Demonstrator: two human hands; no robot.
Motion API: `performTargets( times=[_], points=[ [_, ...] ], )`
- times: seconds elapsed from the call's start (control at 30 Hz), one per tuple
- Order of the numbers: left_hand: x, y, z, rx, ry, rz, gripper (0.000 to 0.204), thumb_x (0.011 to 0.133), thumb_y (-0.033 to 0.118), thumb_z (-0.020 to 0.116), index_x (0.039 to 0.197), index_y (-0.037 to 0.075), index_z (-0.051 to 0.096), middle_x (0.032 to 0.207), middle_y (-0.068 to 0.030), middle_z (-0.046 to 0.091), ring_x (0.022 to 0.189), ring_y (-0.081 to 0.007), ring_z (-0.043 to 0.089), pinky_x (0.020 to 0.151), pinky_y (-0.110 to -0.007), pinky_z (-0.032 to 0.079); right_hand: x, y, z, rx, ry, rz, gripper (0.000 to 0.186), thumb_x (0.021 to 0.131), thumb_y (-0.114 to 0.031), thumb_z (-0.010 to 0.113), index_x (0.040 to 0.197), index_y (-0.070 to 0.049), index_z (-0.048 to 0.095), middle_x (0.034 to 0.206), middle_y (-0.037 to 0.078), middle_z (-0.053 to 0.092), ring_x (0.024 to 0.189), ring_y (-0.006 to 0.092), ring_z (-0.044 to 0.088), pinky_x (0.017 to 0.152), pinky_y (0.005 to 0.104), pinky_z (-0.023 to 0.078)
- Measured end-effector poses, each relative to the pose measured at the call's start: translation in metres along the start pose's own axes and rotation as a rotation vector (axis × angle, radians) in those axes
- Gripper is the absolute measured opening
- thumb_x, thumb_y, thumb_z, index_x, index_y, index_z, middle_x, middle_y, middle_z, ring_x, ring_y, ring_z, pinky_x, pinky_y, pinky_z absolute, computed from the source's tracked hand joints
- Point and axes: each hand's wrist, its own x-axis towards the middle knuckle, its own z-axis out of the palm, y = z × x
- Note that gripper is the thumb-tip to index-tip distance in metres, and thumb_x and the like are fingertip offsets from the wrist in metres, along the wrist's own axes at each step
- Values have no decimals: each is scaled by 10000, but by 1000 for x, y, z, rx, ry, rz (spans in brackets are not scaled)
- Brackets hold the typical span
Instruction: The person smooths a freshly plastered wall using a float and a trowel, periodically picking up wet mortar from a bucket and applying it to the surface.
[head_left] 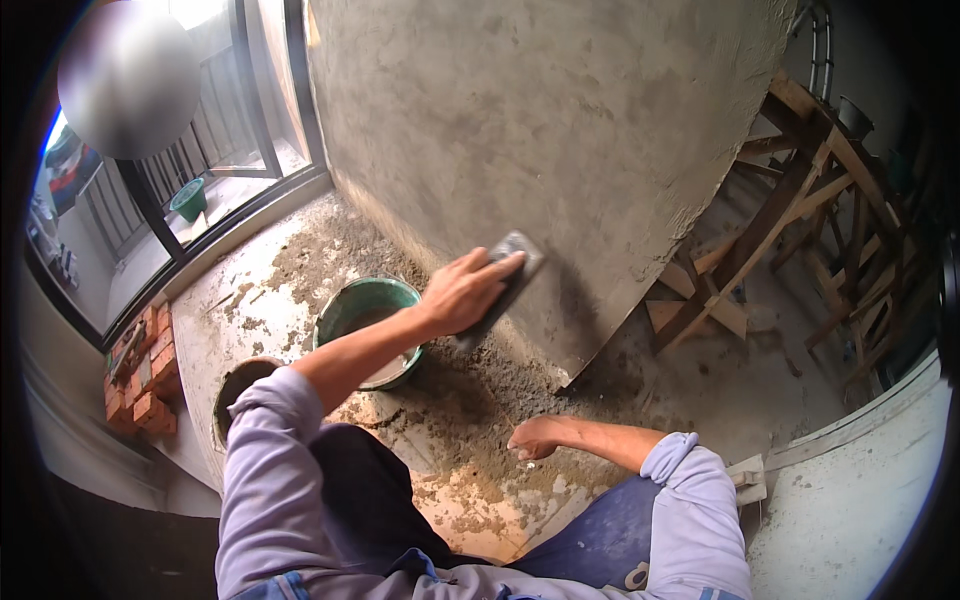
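Note:
My left hand (468, 290) is closed around a plastering float (515, 280), a flat dark grey tool pressed to the lower part of the plastered wall (540, 130). Index finger and thumb lie along its back, and its handle is mostly hidden under the palm. The wall's grey coat looks damp and patchy. Beneath my left forearm stands a green bucket (347, 310) with some greyish stuff inside. My right hand (537, 438) hangs by my right knee with its fingers curled in, and nothing shows in it.
Spilled mortar (470, 385) covers the floor along the wall's foot. A second bucket (228, 385) sits left of my left sleeve. Orange bricks (150, 370) are stacked by the glazed door frame (180, 255). Beyond the wall's right edge stand wooden trestles (765, 235).

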Motion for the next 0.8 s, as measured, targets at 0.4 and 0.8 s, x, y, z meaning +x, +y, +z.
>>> performTargets(
  times=[0.4, 0.8],
  points=[
    [-98, -159, -145, 221, -1025, -503, 366, 895, 304, 656, 1233, 178, 722, 1160, -106, 723, 1039, -279, 684, 862, -436, 545, 5, -18, 4, 2, -45, 33, 468, 967, -343, 602, 1331, -48, 599, 1081, 263, 691, 1041, 439, 653, 887, 521, 512],
    [-388, -214, -206, 96, -1139, -750, 397, 915, 168, 613, 1304, 199, 686, 1278, -103, 689, 1147, -304, 644, 1016, -421, 490, 3, 0, 18, 47, -105, 109, 479, 957, -316, 621, 1354, -48, 600, 1231, 243, 656, 1185, 406, 605, 1012, 474, 481]
  ],
)
